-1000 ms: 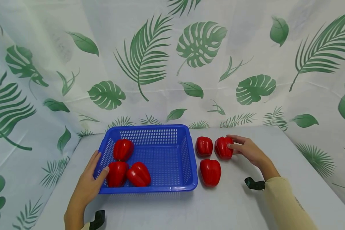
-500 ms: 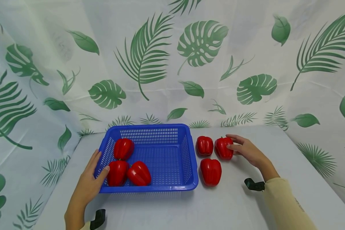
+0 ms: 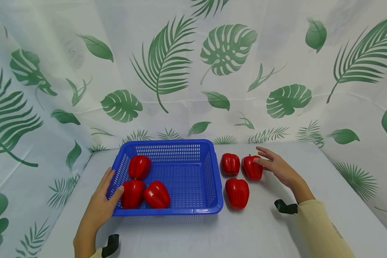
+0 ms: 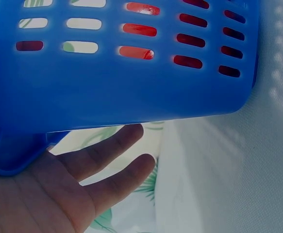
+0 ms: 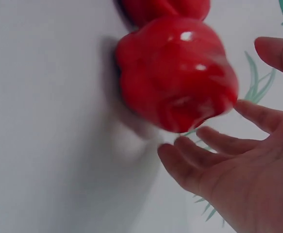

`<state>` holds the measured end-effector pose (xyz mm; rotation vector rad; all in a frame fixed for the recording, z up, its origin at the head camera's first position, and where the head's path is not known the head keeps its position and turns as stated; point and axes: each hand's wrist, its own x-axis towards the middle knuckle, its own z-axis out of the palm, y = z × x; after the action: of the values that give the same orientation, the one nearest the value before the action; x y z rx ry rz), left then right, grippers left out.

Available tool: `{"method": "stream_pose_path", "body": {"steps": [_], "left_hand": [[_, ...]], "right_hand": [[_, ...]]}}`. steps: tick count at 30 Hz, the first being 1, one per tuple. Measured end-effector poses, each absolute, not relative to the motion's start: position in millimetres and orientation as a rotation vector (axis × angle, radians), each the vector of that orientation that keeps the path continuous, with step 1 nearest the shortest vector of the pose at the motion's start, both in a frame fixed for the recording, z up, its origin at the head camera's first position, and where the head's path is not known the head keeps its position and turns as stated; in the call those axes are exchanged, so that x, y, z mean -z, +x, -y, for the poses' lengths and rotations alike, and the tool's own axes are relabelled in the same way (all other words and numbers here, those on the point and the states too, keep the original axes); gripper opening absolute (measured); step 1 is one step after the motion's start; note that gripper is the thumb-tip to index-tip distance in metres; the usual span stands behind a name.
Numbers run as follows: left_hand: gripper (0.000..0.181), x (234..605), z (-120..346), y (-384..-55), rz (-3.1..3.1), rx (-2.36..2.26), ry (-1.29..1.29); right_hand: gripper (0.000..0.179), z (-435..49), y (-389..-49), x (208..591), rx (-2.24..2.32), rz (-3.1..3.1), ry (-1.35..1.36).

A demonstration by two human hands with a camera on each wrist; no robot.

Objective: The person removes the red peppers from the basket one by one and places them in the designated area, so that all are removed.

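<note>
My left hand (image 3: 99, 206) lies at the left side of a blue plastic basket (image 3: 167, 211), its thumb over the rim. In the left wrist view, two straight fingers (image 4: 114, 187) show outside the basket wall (image 4: 117, 92). Inside the basket are three red bell peppers, one at the back (image 3: 139, 167) and two at the front left. My right hand (image 3: 281, 171) is spread at the right side of another red bell pepper (image 3: 252, 168) on the table. The right wrist view shows its fingertips close to that pepper (image 5: 177, 73), thumb raised away.
Two more red bell peppers stand right of the basket, one at the back (image 3: 230, 164) and one nearer the front (image 3: 237, 194). A white cloth covers the table (image 3: 245, 233). Behind it hangs a leaf-patterned curtain (image 3: 180, 118).
My right hand has opened away from the back right bell pepper, its fingers lifting and spreading. The left hand and the basket have stayed in place.
</note>
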<state>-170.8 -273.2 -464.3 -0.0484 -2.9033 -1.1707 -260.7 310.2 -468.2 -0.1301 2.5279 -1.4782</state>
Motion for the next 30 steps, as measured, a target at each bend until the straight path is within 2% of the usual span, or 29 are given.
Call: {"method": "stream_pose_path", "body": {"steps": [20,30], "left_hand": [[0.083,462,273,-170,2.907,1.164,-0.046],[0.083,464,273,-171,2.903,1.166,-0.056]], "right_hand": [[0.089,-281,-260,428,1.467,-2.645,-0.205],[0.084,-256,-260,407,1.488,-2.637,-0.252]]}}
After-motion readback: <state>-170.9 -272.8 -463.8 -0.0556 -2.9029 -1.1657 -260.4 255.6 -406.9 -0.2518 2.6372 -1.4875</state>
